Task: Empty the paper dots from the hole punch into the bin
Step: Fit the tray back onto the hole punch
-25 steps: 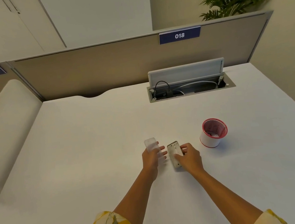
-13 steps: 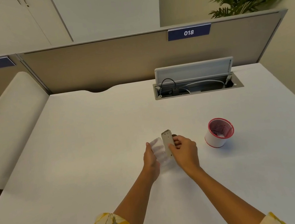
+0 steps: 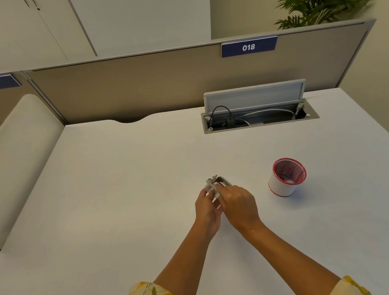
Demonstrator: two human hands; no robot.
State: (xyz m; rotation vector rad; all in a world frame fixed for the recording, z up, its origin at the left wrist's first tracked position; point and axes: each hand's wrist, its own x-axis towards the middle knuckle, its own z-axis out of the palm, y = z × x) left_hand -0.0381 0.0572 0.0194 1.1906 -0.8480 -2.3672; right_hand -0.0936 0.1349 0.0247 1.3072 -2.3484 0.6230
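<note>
Both hands meet just above the table in front of the person. The left hand and right hand are both closed around the small grey hole punch, which pokes out past the fingertips with its metal pins uppermost. The fingers of the left hand seem to pinch the clear tray part at the punch's left side, though it is too small and too covered to be sure whether the tray is on or off.

To the right and a little farther off stands the bin, a small white cup with a red rim, upright and well apart from the hands, with some scraps visible inside.

Judging by the pose, the step in hand is working at the punch's dot tray, either seating it or freeing it. The next move calls for a steady two-handed grip and a short carry to the right if dots remain to tip out, keeping the opening level until it is over the rim.

The table is bare all around the hands. The open cable hatch lies far back, and the right-hand table edge is beyond the bin
</note>
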